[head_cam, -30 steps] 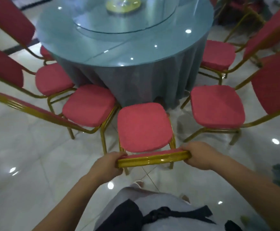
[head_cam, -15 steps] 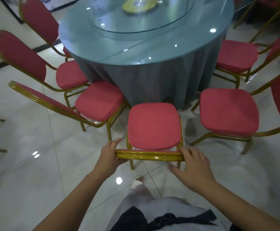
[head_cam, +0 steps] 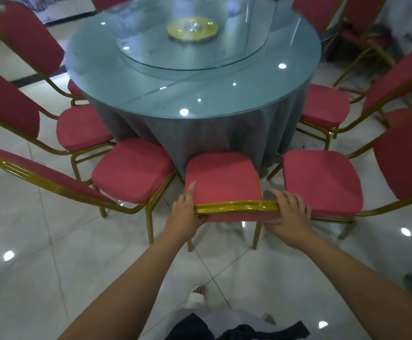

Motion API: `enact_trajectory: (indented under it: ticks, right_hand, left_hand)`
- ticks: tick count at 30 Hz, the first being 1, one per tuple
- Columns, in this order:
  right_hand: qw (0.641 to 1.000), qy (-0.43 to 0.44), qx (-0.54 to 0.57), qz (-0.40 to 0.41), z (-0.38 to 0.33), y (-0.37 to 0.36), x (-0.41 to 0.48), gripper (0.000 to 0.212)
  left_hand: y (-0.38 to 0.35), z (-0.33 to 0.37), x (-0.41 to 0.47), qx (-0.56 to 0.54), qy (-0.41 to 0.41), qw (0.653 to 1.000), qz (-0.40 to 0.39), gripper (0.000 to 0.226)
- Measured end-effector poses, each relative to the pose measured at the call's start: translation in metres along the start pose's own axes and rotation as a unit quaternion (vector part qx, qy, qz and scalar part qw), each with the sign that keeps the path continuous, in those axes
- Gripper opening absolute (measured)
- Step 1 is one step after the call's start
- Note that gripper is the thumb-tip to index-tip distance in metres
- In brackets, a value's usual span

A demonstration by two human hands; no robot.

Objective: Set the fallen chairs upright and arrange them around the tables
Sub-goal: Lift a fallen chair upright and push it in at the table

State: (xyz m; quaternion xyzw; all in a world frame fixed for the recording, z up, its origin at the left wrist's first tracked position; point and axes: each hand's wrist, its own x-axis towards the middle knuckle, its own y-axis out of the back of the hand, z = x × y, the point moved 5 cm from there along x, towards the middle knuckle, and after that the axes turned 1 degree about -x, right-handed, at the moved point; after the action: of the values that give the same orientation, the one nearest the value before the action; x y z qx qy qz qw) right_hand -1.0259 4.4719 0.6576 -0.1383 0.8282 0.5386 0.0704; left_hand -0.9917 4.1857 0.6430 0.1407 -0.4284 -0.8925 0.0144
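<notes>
The banquet chair (head_cam: 222, 177) being handled stands upright on its legs at the near side of the round table (head_cam: 200, 99). Its red seat points at the table, and the far edge of the seat reaches the hanging grey-blue tablecloth (head_cam: 200, 138). Both hands are on its gold top rail (head_cam: 237, 206). The left hand (head_cam: 184, 213) has its grip closed round the rail's left end, fingers curled underneath and thumb stretched forward along the side of the seat. The right hand (head_cam: 289, 214) has its grip closed over the rail's right end, fingers draped across the top.

Just to the left stands a neighbouring chair (head_cam: 131, 170), angled toward the table, with its seat close beside the held one. Just to the right stands another chair (head_cam: 320, 180), with a narrow gap between the two seats. More red chairs ring the table farther off, one on the left (head_cam: 82, 127) and one on the right (head_cam: 322, 105), all upright.

The surface is glass-topped and carries a round glass turntable (head_cam: 151, 52) with a yellow disc (head_cam: 192, 29) at its centre. The floor (head_cam: 40, 241) is glossy white tile with bright reflections. One foot (head_cam: 196, 294) in pale footwear shows near the bottom edge.
</notes>
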Motion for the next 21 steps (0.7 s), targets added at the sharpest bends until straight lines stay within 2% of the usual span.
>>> enact_trajectory:
  ticks: [5, 8, 11, 14, 17, 21]
  right_hand:
    - [1.0, -0.018, -0.004, 0.005, 0.0, 0.006, 0.006, 0.091]
    - [1.0, -0.028, -0.008, -0.011, -0.002, 0.007, 0.004, 0.095]
    - [0.998, -0.038, -0.01, -0.058, 0.002, 0.012, -0.001, 0.101]
    - [0.996, -0.056, 0.074, -0.003, 0.016, 0.025, -0.02, 0.094]
    - [0.993, -0.055, 0.103, 0.03, 0.054, 0.041, -0.046, 0.085]
    - [0.99, -0.063, 0.115, 0.057, 0.129, 0.078, -0.077, 0.071]
  left_hand:
    - [-0.003, -0.001, 0.01, 0.025, -0.003, 0.999, -0.038, 0.105]
    - [-0.004, -0.004, 0.013, 0.011, 0.006, 0.995, -0.1, 0.102]
    - [0.005, 0.006, 0.016, 0.079, -0.021, 0.981, -0.173, 0.095]
    - [0.009, 0.052, 0.009, 0.079, -0.124, 0.97, -0.193, 0.099]
    - [-0.005, 0.121, 0.001, 0.066, -0.236, 0.951, -0.186, 0.093]
    - [-0.055, 0.2, -0.004, 0.12, -0.282, 0.933, -0.191, 0.084]
